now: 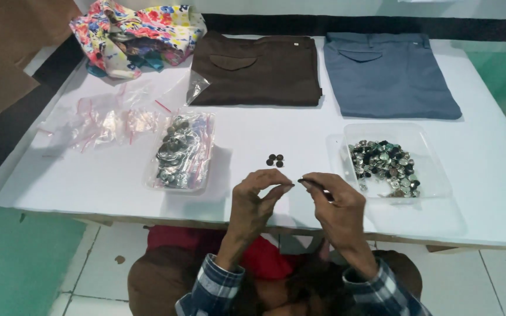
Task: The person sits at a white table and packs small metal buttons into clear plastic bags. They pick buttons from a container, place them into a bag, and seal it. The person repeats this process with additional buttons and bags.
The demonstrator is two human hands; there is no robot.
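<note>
Head view: left hand (257, 196) fingertips pressed together; right hand (336, 202) pinching small dark button (301, 181); button cluster (274, 160) on bench (89, 175).

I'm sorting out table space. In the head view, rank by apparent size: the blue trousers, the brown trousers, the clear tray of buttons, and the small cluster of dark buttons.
1. and 2. Blue trousers and brown trousers: alike, not ranked.
3. Clear tray of buttons.
4. Cluster of dark buttons.

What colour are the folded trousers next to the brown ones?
The folded trousers on the right are plain blue-grey, beside the dark brown pair. The head view shows them best.
</note>
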